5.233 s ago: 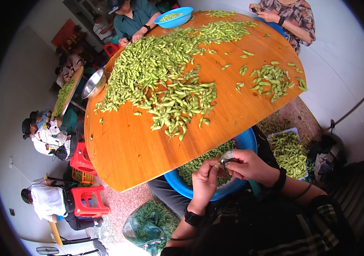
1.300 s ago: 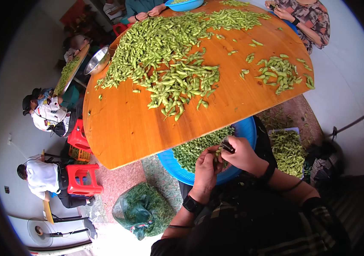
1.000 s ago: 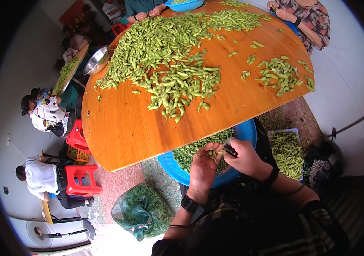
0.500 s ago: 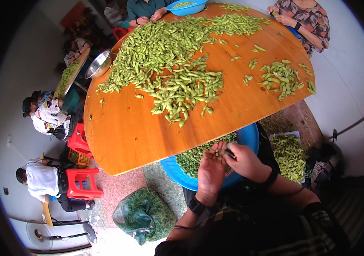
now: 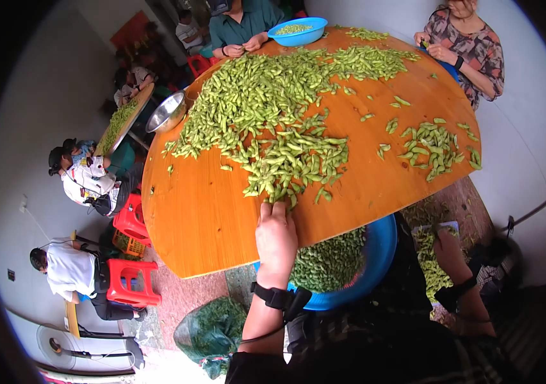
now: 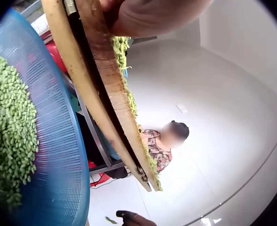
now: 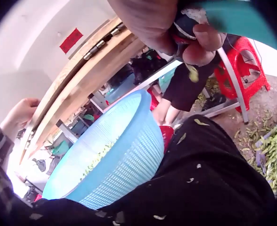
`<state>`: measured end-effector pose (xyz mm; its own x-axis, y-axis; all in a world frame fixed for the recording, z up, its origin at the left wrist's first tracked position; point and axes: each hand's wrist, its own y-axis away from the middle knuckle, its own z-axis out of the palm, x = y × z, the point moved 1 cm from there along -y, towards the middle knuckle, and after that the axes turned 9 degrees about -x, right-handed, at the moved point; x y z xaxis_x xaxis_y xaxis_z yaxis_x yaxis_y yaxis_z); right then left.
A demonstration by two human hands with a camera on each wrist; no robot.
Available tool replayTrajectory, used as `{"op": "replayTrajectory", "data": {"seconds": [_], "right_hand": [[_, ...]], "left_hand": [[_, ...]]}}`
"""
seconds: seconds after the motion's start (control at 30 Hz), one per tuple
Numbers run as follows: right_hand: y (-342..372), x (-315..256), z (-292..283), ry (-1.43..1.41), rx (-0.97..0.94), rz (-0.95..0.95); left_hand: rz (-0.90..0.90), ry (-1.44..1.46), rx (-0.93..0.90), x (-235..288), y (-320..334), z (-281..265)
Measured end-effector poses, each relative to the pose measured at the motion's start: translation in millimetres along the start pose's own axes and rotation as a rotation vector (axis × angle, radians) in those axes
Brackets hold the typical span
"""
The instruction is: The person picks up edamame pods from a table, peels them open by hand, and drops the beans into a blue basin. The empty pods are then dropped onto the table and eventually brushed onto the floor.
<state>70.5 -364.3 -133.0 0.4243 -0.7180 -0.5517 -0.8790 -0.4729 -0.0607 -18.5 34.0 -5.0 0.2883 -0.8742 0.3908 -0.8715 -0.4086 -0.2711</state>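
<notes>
My left hand [image 5: 276, 237] reaches over the table's near edge, its fingertips right at the soybean pods [image 5: 298, 153] heaped on the wood. The left wrist view shows it above the table edge [image 6: 115, 84], its fingertips out of sight. My right hand [image 5: 451, 259] is away to the right, over a crate of flattened pods [image 5: 430, 256]. In the right wrist view a dark piece with whitish wrapping [image 7: 188, 22] shows among its bent fingers; I cannot tell whether it is worn or held. A single pod [image 7: 192, 74] hangs just below those fingertips.
A blue perforated basin [image 5: 385, 256] of shelled green beans [image 5: 330, 262] sits at my lap, partly under the tabletop. Further off are a steel bowl [image 5: 167, 114], a blue basin [image 5: 298, 37] and seated people. A green net bag [image 5: 212, 333] lies on the floor by red stools [image 5: 132, 281].
The hands, earlier together over the basin, have parted. My left has moved forward to the pods on the table; my right has swung right to the crate. The head view has tilted up.
</notes>
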Motion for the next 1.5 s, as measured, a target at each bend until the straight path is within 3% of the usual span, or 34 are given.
{"op": "replayTrajectory", "data": {"seconds": [0.07, 0.13, 0.17, 0.2, 0.3, 0.33, 0.37, 0.4, 0.43, 0.47, 0.53, 0.67, 0.73, 0.8, 0.87, 0.93, 1.0, 1.07, 1.2, 1.3, 1.5], "right_hand": [[-2.9, -24.8, -6.0, 0.003, 0.055, -0.053], [-8.3, -55.1, -17.0, -0.121, -0.083, 0.014], [-11.8, -66.3, -17.8, -0.141, -0.06, 0.008], [-18.6, -90.5, -23.3, -0.204, 0.002, -0.1], [-39.1, -174.1, -33.2, -0.426, 0.056, -0.319], [-41.6, -197.4, -38.9, -0.501, -0.061, -0.335], [-46.1, -213.4, -38.0, -0.527, -0.163, -0.335], [-55.0, -218.1, -22.1, -0.507, -0.073, -0.493], [-58.2, -222.2, -13.1, -0.523, -0.078, -0.525], [-60.1, -226.5, -7.4, -0.537, -0.084, -0.56], [-55.9, -231.2, -1.4, -0.578, -0.072, -0.549], [-48.2, -225.5, -2.3, -0.579, -0.205, -0.493], [-45.5, -222.1, -9.1, -0.667, -0.275, -0.45], [-45.4, -213.2, -6.0, -0.749, -0.318, -0.355], [-48.4, -217.1, -19.7, -0.91, -0.485, -0.204], [-50.5, -218.0, -20.5, -0.929, -0.486, -0.208], [-51.7, -214.2, -14.0, -0.949, -0.555, -0.21], [-51.8, -215.1, -14.1, -0.951, -0.583, -0.187], [-51.5, -215.1, -16.3, -0.883, -0.633, -0.177], [-49.9, -211.6, -12.9, -0.872, -0.658, -0.181], [-47.1, -206.1, 2.1, -0.993, -0.603, -0.128]], "left_hand": [[0.028, 0.031, -0.017, 0.7, -0.5, -1.7], [0.093, -0.081, 0.045, -4.1, 5.6, 2.5], [0.118, -0.099, 0.059, 0.0, 9.2, -0.2], [0.123, -0.101, 0.056, 5.7, 13.5, -2.1], [0.242, 0.317, -0.071, 30.9, 29.1, -2.7], [0.246, 0.318, -0.078, 37.2, 34.1, -0.1], [0.166, 0.638, -0.145, 41.1, 40.7, 3.4], [0.077, 0.956, -0.211, 45.9, 45.7, 6.3], [-0.015, 1.229, -0.222, 53.0, 47.9, 6.4], [-0.013, 1.228, -0.224, 53.7, 48.4, 8.0], [-0.157, 1.616, -0.235, 49.8, 52.5, 14.7], [-0.326, 1.82, -0.152, 47.2, 60.7, 29.4], [-0.274, 1.77, -0.169, 50.9, 61.4, 22.4], [-0.245, 1.494, -0.222, 57.7, 61.2, 11.3], [-0.209, 1.373, -0.274, 48.4, 65.4, 17.3], [-0.015, 0.89, -0.285, 48.6, 68.1, 18.1], [-0.006, 0.83, -0.305, 51.2, 70.2, 18.3], [0.154, 0.517, -0.197, 50.6, 70.0, 20.3], [0.232, 0.475, -0.111, 53.3, 69.0, 21.0], [0.158, 0.423, -0.201, 54.2, 71.5, 18.9], [0.16, 0.428, -0.173, 53.1, 74.7, 23.0]]}}
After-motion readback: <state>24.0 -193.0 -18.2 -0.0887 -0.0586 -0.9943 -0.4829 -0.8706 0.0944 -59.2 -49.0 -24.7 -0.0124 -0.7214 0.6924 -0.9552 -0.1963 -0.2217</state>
